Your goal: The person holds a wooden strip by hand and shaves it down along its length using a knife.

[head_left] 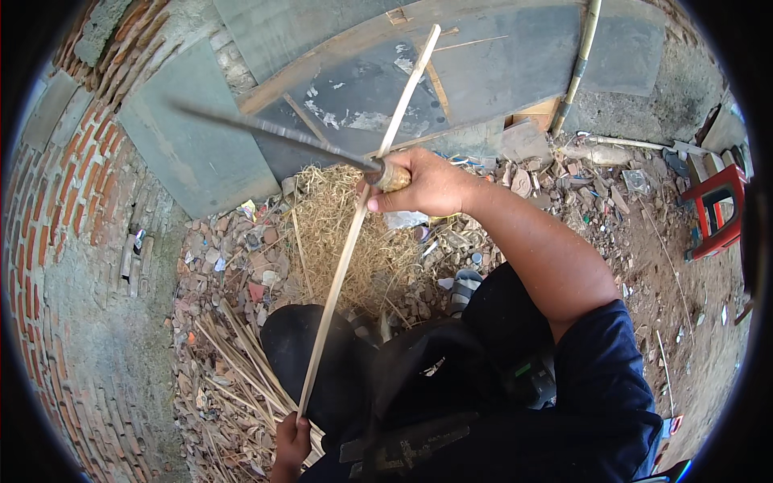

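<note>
A long pale strip of split bamboo [340, 278] slants across my lap, up and away to the right. My left hand [292, 439] is closed round its near end, by my left knee. Farther along, my right hand [431, 184] grips the wooden handle of a long-bladed knife [278, 131], whose blade points left and blurs toward its tip. The strip passes beside the knife handle and my right fingers; whether the blade touches it I cannot tell. Curly shavings [338, 233] lie in a pile under the strip.
Several split strips [241, 354] lie beside my left leg. Rubble [515, 181] covers the ground. A brick wall [68, 209] stands left, grey panels [499, 72] lean ahead, and a bamboo pole [578, 68] rises by them. A red plastic stool [717, 211] stands far right.
</note>
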Demonstrator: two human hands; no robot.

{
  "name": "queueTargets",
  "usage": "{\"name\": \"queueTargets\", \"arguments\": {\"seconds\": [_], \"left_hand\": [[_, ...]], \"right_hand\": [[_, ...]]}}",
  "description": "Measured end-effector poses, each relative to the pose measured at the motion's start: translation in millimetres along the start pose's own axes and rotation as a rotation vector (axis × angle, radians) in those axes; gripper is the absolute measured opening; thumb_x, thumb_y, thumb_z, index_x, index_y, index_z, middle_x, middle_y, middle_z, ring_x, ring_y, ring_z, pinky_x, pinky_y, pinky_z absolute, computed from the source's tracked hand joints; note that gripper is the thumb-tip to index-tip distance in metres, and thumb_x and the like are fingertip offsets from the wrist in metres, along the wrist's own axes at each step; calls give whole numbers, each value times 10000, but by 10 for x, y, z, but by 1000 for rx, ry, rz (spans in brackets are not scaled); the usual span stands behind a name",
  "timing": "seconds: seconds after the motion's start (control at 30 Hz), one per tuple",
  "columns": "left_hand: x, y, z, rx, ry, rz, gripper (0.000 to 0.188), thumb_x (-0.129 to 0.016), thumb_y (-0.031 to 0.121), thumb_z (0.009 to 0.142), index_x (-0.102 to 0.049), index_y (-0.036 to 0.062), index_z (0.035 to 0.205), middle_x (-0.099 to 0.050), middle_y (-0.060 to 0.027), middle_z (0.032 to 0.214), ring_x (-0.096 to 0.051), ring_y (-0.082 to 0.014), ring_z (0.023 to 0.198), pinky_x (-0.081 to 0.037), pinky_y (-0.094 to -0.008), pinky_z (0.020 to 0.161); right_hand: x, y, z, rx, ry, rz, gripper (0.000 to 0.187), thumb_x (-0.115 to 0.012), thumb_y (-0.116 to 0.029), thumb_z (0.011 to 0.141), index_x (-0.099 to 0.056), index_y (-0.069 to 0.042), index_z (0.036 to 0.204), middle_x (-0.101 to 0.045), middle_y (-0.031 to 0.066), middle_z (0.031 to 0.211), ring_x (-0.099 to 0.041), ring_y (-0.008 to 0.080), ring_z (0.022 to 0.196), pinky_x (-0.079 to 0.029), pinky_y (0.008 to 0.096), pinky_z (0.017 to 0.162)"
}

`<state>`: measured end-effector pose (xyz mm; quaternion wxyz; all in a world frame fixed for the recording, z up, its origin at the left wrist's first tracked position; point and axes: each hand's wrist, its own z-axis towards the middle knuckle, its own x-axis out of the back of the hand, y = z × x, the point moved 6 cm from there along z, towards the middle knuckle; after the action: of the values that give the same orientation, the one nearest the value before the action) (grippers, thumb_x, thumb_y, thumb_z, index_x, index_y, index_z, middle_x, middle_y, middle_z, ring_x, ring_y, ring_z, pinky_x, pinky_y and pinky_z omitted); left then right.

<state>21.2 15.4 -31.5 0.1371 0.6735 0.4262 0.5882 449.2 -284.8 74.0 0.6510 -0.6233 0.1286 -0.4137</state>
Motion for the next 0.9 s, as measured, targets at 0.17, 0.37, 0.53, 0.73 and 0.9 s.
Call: {"name": "queueTargets", "arguments": {"seconds": [0.17, 0.37, 0.53, 0.73, 0.9], "left_hand": [[-50, -62, -60, 64, 21, -125, 604, -492, 562, 1025, -540, 17, 768, -466, 11, 605, -426, -99, 597, -342, -324, 530], [-74, -100, -59, 124, -16, -140, 666, -464, 630, 1009, -536, 14, 766, -469, 12, 612, -433, -104, 606, -339, -326, 530], [-65, -45, -62, -16, 133, 26, 605, -482, 524, 1037, -503, -7, 747, -457, -75, 546, -448, -154, 534, -344, -375, 491], [-114, -45, -5, -58, 190, 104, 536, -486, 430, 1047, -507, -10, 740, -484, -140, 523, -514, -248, 474, -365, -406, 472], [-118, -72, -47, -37, 245, 200, 530, -486, 427, 1044, -523, -11, 749, -502, -161, 533, -543, -310, 477, -381, -416, 476]], "right_hand": [[38, -71, -50, -137, -60, -357, 309, -803, -364, 829, -730, -110, 990, -719, 130, 872, -708, 294, 864, -547, 424, 816], [20, -204, -78, -18, -43, -709, 254, -809, -310, 773, -689, -102, 856, -694, 146, 785, -697, 369, 778, -536, 471, 702], [25, -322, -88, -86, -69, -927, 185, -732, -247, 773, -710, -138, 921, -725, 134, 866, -712, 356, 886, -569, 487, 812], [168, -106, -75, -78, 69, -975, 112, -712, -215, 794, -649, -129, 826, -700, 101, 756, -714, 340, 760, -573, 482, 701], [-67, -222, 29, -113, -40, -991, 119, -700, -227, 828, -666, -136, 897, -710, 91, 828, -720, 310, 828, -585, 465, 744]]}}
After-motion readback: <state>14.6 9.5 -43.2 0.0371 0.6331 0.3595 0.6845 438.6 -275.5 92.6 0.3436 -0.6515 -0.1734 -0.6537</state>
